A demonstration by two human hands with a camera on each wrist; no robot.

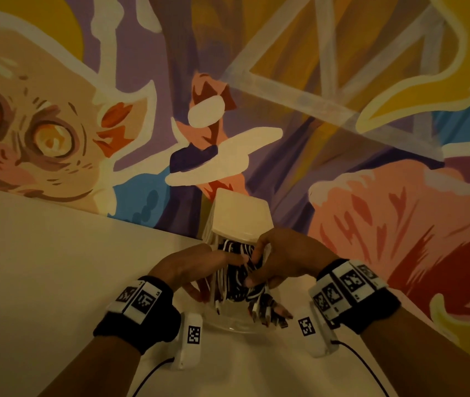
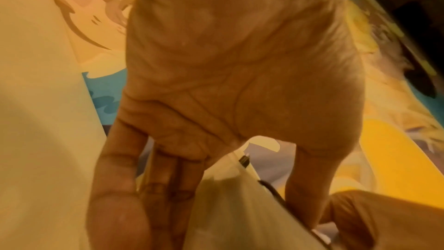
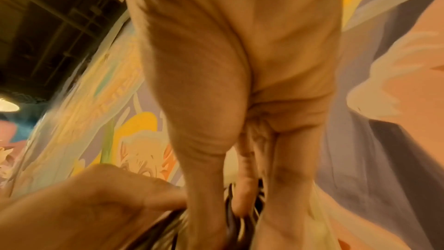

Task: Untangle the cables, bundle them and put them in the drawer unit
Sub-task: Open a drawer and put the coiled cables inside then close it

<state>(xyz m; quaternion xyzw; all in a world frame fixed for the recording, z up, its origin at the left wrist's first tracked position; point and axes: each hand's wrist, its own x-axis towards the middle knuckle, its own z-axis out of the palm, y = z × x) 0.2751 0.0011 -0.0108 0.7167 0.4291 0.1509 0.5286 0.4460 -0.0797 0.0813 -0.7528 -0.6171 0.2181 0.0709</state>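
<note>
White table [image 1: 41, 253] fills the left and bottom, one painted mural wall [image 1: 314, 124] behind it with a big-eyed cartoon face at far left. Left hand [image 1: 188, 267] comes in from the lower left, fingers fairly straight, index laid across the cables [image 1: 235, 279], other fingers down along the side of the open drawer [image 1: 228, 322]; not clearly curled round anything, reads as relaxed and touching. Left wrist view: palm and straight fingers [image 2: 120, 206] against a pale panel of the drawer unit [image 2: 240, 206], one metal plug tip [image 2: 244, 160] at its edge. Centre: one small white drawer unit [image 1: 241, 216] against the wall, one clear drawer pulled out toward the person, stuffed with a black-and-white cable tangle, strand count not tellable, several plug ends [image 1: 268, 313] spilling over the front lip. Right hand [image 1: 282, 262] from the lower right, fingers curled, pinching a clump of cables above the drawer. Right wrist view, blurred: fingers [image 3: 242, 187] hooked into dark cables [image 3: 230, 225], left hand [image 3: 96, 206] just beside. Two wrist bands with marker tags, two white camera pods, one per wrist, each with a black lead. The hands cover much of the drawer opening.
</note>
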